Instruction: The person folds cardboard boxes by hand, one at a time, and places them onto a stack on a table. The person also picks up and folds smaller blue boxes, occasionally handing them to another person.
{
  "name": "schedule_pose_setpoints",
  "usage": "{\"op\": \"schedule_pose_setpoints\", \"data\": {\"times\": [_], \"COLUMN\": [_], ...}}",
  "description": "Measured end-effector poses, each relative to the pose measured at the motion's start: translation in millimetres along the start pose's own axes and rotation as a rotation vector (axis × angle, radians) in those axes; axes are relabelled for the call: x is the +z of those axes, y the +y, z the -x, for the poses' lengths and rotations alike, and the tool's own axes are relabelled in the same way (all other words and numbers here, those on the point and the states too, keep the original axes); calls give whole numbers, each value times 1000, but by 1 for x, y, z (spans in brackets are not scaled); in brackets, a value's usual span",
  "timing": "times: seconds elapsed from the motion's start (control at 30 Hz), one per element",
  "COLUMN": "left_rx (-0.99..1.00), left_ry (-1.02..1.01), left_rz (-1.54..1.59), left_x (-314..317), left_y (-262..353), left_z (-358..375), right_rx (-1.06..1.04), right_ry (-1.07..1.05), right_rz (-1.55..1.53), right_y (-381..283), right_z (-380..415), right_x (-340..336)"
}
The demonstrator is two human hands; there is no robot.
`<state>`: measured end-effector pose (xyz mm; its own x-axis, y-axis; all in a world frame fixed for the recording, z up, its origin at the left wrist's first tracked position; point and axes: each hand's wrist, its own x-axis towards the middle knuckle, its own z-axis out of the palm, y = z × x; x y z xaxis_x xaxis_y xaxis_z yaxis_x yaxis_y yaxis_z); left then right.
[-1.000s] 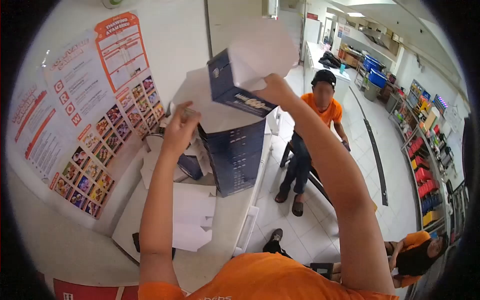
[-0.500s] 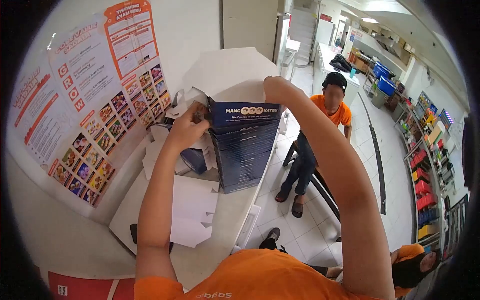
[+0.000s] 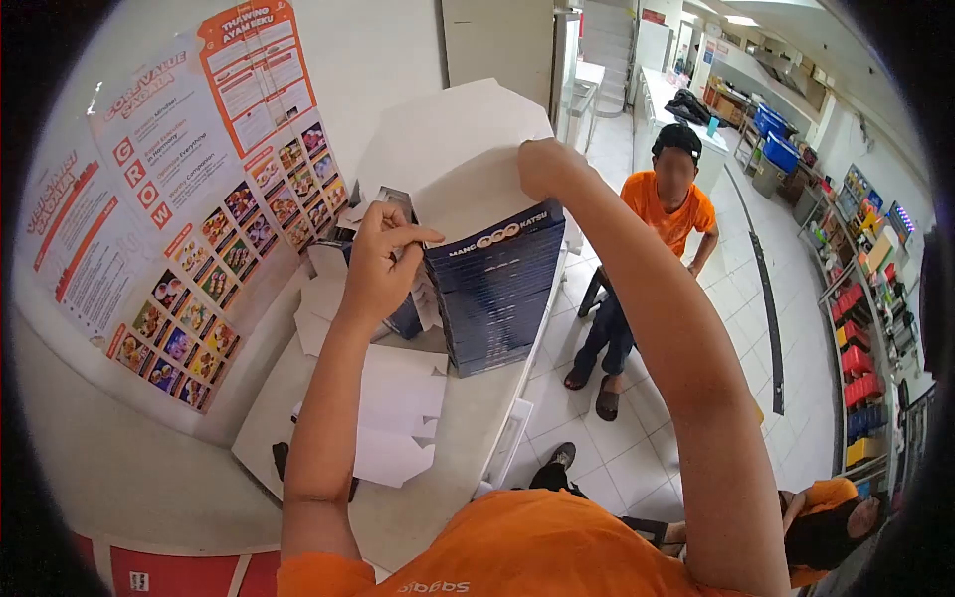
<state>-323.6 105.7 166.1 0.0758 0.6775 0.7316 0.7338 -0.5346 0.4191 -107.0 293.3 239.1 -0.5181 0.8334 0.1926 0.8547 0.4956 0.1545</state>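
A tall stack of dark blue folded boxes [image 3: 495, 308] stands on the white counter, its top one lettered "MANG KATSU". A white box sheet [image 3: 453, 149] spreads out behind and over the top of the stack. At the stack's upper left corner is my left hand [image 3: 383, 254], fingers bent, thumb and index close together at the box edge; what they hold, if anything, is too small to name. My right hand [image 3: 545, 169] is at the right edge of the white sheet, its fingers hidden behind the wrist.
More white box sheets [image 3: 393, 408] lie on the counter [image 3: 423, 517] at the left. Posters [image 3: 179, 199] cover the wall. A person in orange [image 3: 668, 214] is beyond the counter on the right; another person [image 3: 831, 522] is at the lower right.
The top box and white sheet have tilted, the right side higher. My left hand has risen slightly and its fingers show more clearly. The person in orange appears more upright.
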Motion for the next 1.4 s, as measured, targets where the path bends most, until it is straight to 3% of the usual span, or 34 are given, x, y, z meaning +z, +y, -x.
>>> {"op": "schedule_pose_setpoints", "data": {"times": [0.1,0.2,0.27,0.33,0.4,0.47,0.5,0.57,0.63,0.7,0.73,0.83,0.9,0.97,1.03,1.1,1.17,1.2,1.27,1.3,1.4], "left_rx": [-87,-59,-205,-359,-681,-1009,-1034,-1079,-995,-800,-801,-715,-611,-390,-1062,-1103,-1095,-1063,-1108,-1071,-1119], "left_ry": [-16,88,403,180,-204,-586,-594,-673,-586,-757,-759,-603,-513,-486,-539,-804,-812,-851,-614,-673,-324], "left_rz": [86,267,562,68,-512,-754,-760,-649,-699,-486,-490,-405,-517,-580,8,336,757,768,946,958,1372], "left_x": [2,14,45,77,116,135,135,136,127,119,112,96,92,55,13,-6,2,11,39,56,97], "left_y": [-3,0,-16,-50,-56,-37,-45,-68,-70,-112,-118,-142,-175,-127,-19,18,59,82,125,131,152], "left_z": [8,22,58,118,186,220,242,273,280,295,297,310,334,301,222,213,206,196,175,170,149], "right_rx": [164,127,141,161,78,156,240,213,135,1,-66,-187,-224,-246,-266,-264,-402,-429,-492,-469,-456], "right_ry": [-36,-42,-16,8,147,184,242,342,553,674,698,527,389,264,111,-81,-107,-226,72,123,295], "right_rz": [-115,-127,-133,-141,-151,-259,-353,-372,-432,-524,-562,-696,-736,-752,-820,-950,-1087,-1166,-1351,-1349,-1068], "right_y": [-11,-11,-12,-5,3,-4,-8,-6,1,0,-4,-14,-10,1,11,11,-1,-11,-43,-54,-64], "right_z": [27,44,43,34,21,44,54,63,77,109,132,207,253,290,322,350,369,376,382,383,392], "right_x": [-9,-14,-6,6,25,3,-11,-17,-21,-28,-34,-46,-39,-24,-3,14,37,46,66,78,94]}}
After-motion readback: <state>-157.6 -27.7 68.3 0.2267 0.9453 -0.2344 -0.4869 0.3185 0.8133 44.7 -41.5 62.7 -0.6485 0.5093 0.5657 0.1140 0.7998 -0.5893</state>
